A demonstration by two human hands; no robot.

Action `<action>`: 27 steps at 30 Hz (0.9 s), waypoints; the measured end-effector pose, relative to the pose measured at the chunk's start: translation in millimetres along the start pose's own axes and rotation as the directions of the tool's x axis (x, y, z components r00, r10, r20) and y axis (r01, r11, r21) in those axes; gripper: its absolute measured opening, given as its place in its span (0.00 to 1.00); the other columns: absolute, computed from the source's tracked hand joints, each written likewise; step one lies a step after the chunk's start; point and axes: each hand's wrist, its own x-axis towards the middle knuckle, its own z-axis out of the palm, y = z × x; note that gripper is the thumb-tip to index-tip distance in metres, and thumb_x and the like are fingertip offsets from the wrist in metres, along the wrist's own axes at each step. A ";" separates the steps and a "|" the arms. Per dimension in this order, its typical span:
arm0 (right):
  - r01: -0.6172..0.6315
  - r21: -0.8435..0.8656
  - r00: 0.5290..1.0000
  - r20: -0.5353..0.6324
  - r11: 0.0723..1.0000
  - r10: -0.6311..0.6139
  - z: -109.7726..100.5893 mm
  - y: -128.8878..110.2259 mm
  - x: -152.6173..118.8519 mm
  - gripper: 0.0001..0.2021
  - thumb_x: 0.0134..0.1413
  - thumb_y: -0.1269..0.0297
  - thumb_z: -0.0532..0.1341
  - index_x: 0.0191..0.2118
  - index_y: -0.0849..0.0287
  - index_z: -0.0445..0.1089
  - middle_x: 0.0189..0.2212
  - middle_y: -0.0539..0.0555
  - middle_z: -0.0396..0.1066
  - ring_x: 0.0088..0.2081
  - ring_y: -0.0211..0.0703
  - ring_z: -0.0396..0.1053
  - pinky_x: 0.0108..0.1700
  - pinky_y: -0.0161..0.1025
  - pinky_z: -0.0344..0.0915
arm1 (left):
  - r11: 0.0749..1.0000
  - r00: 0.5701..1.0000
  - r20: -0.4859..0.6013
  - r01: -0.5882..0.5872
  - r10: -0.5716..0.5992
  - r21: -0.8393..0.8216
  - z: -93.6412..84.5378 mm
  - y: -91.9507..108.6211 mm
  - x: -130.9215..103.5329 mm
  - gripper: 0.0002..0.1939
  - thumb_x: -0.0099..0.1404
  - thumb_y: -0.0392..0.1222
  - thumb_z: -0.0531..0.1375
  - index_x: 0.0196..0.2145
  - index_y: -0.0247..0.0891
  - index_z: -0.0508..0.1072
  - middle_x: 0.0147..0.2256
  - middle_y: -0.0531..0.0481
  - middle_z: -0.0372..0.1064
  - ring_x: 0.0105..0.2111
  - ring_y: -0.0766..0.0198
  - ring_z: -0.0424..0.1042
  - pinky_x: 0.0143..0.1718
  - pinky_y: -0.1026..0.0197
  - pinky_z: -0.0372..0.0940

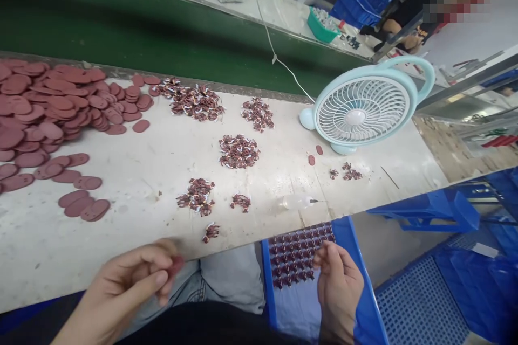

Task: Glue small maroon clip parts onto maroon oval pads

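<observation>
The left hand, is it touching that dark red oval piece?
Touching. The head view shows the left hand pinching the dark red oval piece at its fingertips.

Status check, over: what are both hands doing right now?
Left hand pinching a dark red oval piece. Right hand over blue tray of small parts, grip unclear. Nothing between them.

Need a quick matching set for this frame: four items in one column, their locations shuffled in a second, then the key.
Items:
1. fan
2. oval pads
3. blue tray
4. left hand

Locations:
A. heaped at the table's far left
B. at the table's near edge, fingers pinching a small reddish piece
C. on the table's right end
D. below the table edge, by the right hand

Pairs: 1-C, 2-A, 3-D, 4-B
</observation>
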 end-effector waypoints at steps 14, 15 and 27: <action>-0.734 0.401 0.628 0.707 0.548 0.324 108.7 -47.9 -6.3 0.19 0.67 0.53 0.56 0.43 0.64 0.75 0.23 0.42 0.66 0.16 0.20 0.62 0.13 0.12 0.49 | 0.930 0.933 0.335 0.236 -0.135 -0.282 26.1 -15.0 -3.6 0.13 0.55 0.45 0.74 0.39 0.43 0.84 0.31 0.51 0.79 0.23 0.70 0.70 0.28 0.66 0.68; -0.730 0.373 0.627 0.697 0.572 0.347 109.0 -47.9 -15.3 0.17 0.64 0.52 0.59 0.43 0.63 0.75 0.22 0.42 0.66 0.14 0.21 0.60 0.11 0.14 0.50 | 0.921 0.927 0.348 0.252 -0.141 -0.298 26.0 -14.2 -3.6 0.14 0.55 0.44 0.74 0.40 0.43 0.84 0.35 0.50 0.81 0.25 0.70 0.72 0.30 0.65 0.69; -0.099 0.123 0.803 0.596 0.988 0.007 110.8 -37.8 -93.7 0.17 0.49 0.44 0.70 0.43 0.38 0.72 0.23 0.45 0.76 0.19 0.43 0.72 0.20 0.42 0.72 | 0.925 0.906 0.415 0.224 -0.082 -0.306 42.1 -12.8 -7.1 0.17 0.55 0.48 0.75 0.43 0.44 0.85 0.43 0.43 0.85 0.36 0.59 0.81 0.30 0.66 0.72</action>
